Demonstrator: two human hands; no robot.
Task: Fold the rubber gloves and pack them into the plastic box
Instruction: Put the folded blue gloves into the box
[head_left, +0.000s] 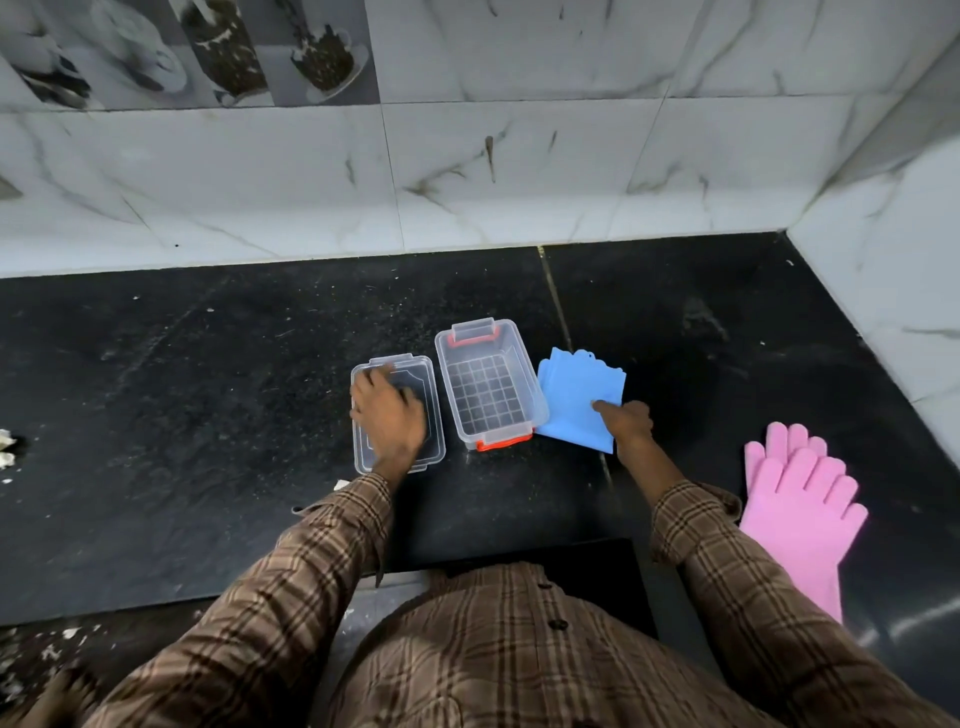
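Lid (436, 410) of clear plastic lies flat on the black table (208, 389), far left of the group; I see the left hand (389, 415) resting on it, fingers spread flat over the surface, gripping nothing. Just beside it to the right stands the plastic box (491, 384), open and empty, orange latches at both ends. Touching its right wall lies the blue gloves (576, 395), folded flat; the right hand (628, 421) presses on their near corner, fingers narrow, forefinger extended. Well apart, far right, I note the pink gloves (802, 509), unfolded, stacked, cuffs toward the table edge.
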